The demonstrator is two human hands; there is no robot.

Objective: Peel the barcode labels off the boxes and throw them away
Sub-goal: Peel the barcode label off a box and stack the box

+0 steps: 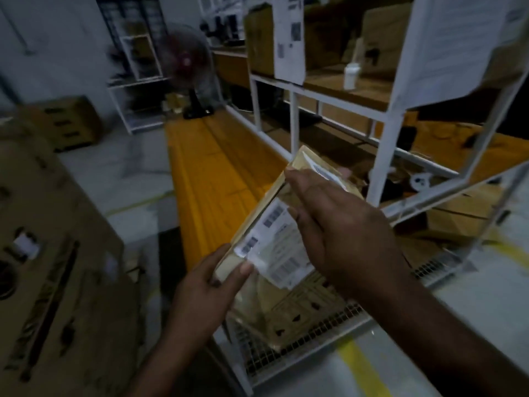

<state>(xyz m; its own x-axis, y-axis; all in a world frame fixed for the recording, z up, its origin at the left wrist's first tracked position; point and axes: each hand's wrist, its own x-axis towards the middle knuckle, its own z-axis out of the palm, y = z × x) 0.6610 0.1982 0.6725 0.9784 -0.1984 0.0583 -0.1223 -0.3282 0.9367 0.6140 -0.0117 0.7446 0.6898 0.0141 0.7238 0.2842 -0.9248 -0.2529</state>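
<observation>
A flat tan cardboard box [294, 308] is held tilted in front of me, wrapped in clear film. White barcode labels [274, 245] are stuck across its upper face, and another small white label [323, 174] shows near its far end. My left hand [211, 285] grips the box's near left edge, thumb pressed on the label's lower corner. My right hand [337, 227] lies over the box's right side, fingers stretched to its far corner and thumb touching the label's right edge.
A large cardboard carton [51, 282] stands at the left. A yellow bench top [211, 173] runs away ahead toward a fan [189, 64]. White metal shelving [386, 121] with boxes and hanging papers fills the right. A white wire rack [303, 342] lies below the box.
</observation>
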